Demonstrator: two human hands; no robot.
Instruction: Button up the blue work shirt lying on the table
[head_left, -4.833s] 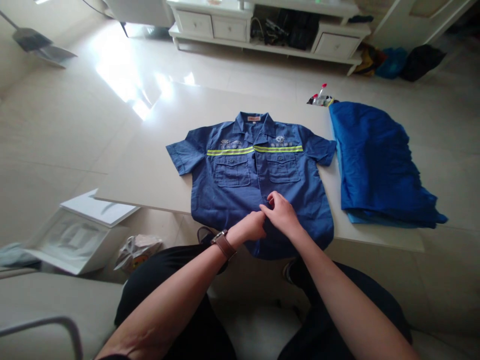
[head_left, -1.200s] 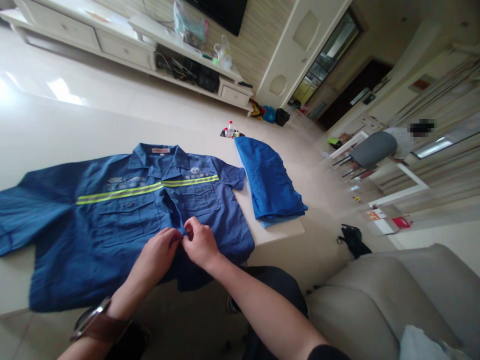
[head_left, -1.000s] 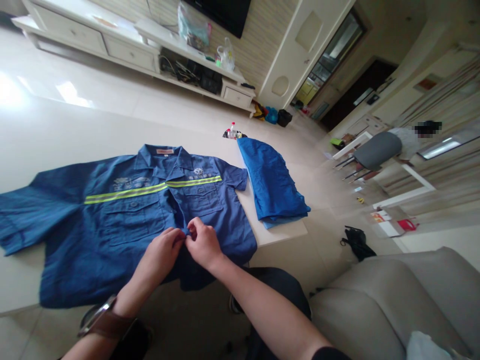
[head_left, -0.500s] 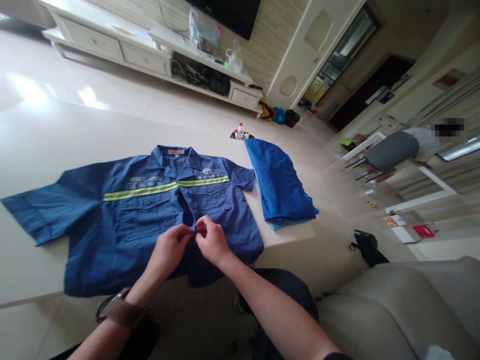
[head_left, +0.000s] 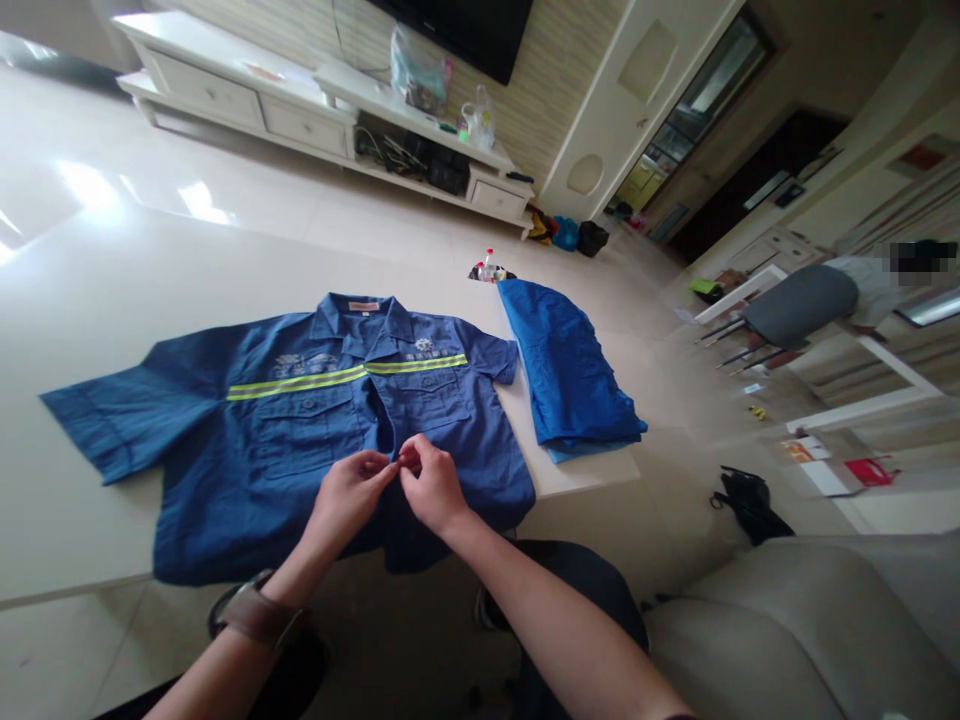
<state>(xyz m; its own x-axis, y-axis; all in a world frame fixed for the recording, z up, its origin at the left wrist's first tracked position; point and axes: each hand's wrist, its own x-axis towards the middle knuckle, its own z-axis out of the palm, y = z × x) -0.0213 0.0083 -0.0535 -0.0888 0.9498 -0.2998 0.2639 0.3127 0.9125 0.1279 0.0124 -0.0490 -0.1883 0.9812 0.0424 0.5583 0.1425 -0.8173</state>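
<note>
A dark blue short-sleeved work shirt (head_left: 300, 430) lies face up, its collar away from me and a yellow-green reflective stripe across the chest. Below the stripe its front edges part in a narrow gap. Both hands meet at the lower end of this gap. My left hand (head_left: 356, 490) pinches the shirt's front edge between thumb and fingers. Close against it, my right hand (head_left: 431, 482) pinches the front edge from the other side. The fingertips cover the bit of cloth between them; a button there cannot be made out.
The shirt rests on a white table (head_left: 90, 330). Folded brighter blue cloth (head_left: 574, 370) lies at its right end. Beyond stand bottles (head_left: 489, 266) and a white TV cabinet (head_left: 300, 125). A grey sofa (head_left: 795, 620) is at right; a person sits on a grey chair (head_left: 802, 305) farther off.
The whole view has shifted slightly, so things appear farther right. My hands stay at the shirt front, and their fingertips have come closer together, hiding the edge that showed between them.
</note>
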